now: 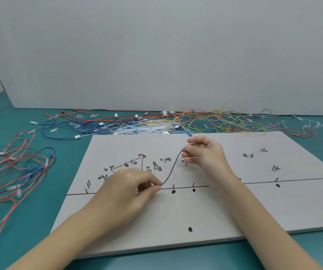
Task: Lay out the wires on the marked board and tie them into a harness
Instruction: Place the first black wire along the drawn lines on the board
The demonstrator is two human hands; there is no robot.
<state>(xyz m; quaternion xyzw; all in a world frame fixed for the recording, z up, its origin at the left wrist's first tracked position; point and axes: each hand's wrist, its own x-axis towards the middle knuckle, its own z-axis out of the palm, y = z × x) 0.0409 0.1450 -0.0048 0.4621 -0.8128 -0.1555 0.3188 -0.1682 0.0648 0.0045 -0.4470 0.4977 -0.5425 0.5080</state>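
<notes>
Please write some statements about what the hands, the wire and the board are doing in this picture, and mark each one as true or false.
1. Both hands hold the same black wire. True.
2. The left hand rests flat and open on the marked board. False: its fingertips pinch the wire's lower end.
3. The right hand pinches the wire's upper end. True.
4. The black wire lies flat along the board's long drawn line. False: it curves up between the hands.
5. The loose wire pile lies behind the board. True.
</notes>
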